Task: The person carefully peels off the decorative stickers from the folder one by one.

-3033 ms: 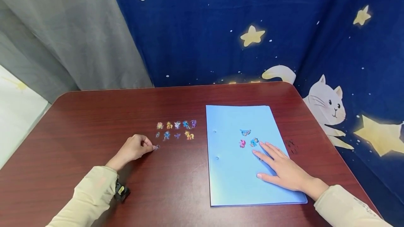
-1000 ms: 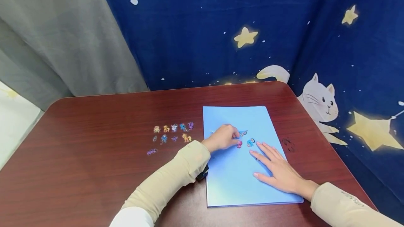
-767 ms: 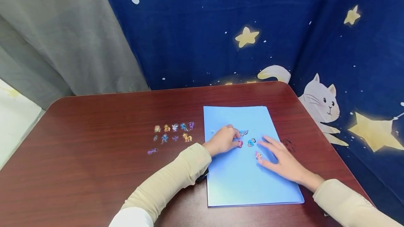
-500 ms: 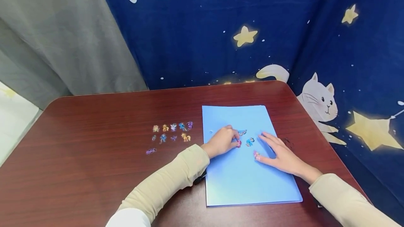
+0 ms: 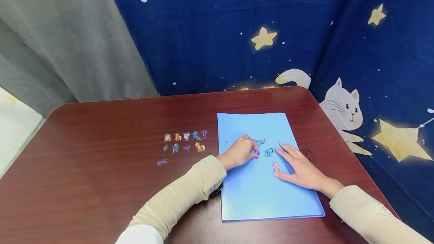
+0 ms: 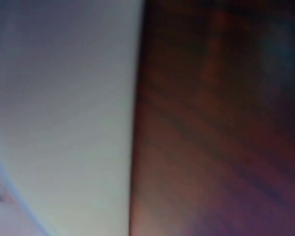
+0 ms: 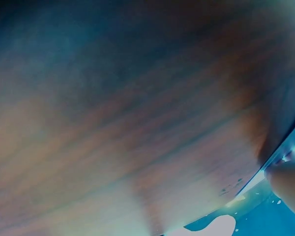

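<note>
My left hand [image 5: 239,150] reaches onto a light blue folder [image 5: 251,199]. Its fingers are curled, and thumb and forefinger pinch at a small pink pony sticker [image 5: 257,154], partly covered. Beside it on the folder lie a blue pony sticker [image 5: 268,152] and a blue winged sticker [image 5: 260,142]. My right hand [image 5: 303,170] rests on the folder's right side with fingers spread. A pink-and-yellow pony sticker [image 5: 276,166] lies by its thumb. In the left wrist view, only a blurred folder edge [image 6: 88,123] and tabletop show; the right wrist view is mostly blurred table.
On the brown table [image 5: 101,191], left of the folder, several pony stickers stand in rows, among them a yellow pony sticker [image 5: 200,147] and a purple sticker [image 5: 162,162]. Dark marks [image 5: 308,154] lie right of the folder. A starry blue curtain [image 5: 203,29] hangs behind.
My left hand has moved from the sticker rows rightward to the pink pony sticker, leaving a purple sticker on the table. My right hand has lifted and shifted, uncovering the pink-and-yellow pony sticker.
</note>
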A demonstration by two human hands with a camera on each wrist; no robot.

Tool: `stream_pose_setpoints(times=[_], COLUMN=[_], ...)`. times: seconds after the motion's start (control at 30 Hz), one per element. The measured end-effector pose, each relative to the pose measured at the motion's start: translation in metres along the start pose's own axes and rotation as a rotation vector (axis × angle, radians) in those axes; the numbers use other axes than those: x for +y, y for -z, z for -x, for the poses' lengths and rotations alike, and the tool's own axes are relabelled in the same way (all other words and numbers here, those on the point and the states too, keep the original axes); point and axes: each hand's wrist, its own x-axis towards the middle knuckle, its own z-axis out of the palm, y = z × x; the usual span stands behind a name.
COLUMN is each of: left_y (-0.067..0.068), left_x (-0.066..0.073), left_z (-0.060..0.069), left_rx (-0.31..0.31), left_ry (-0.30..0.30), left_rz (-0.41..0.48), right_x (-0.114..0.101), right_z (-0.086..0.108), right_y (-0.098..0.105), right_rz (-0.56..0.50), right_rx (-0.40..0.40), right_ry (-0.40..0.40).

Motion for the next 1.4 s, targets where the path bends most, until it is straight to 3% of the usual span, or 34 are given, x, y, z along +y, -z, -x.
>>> stream_pose_setpoints(times=[0.67,0.97,1.27,1.4], left_y=[-0.0011,-0.0015,-0.001,-0.0018], left_x=[-0.0023,-0.0049,0.0009,0.0007], left_z=[-0.0014,-0.0027,-0.0028,-0.0026], left_rx=[0.0,0.014,0.027,0.034], left_ry=[-0.021,-0.024,-0.069,-0.076], left_rz=[-0.001,0.08,-0.097,-0.059], right_x=[0.0053,0.0048,0.0053,0.0058], right_z=[-0.0018,-0.0013,-0.0009,-0.0008], right_y=[0.0,0.0012,0.0008,-0.0008], right_rz=[0.105,0.115,0.117,0.124], right_rx=[-0.011,-0.038,-0.032,-0.021], right_ry=[0.036,0.019,0.023,0.034])
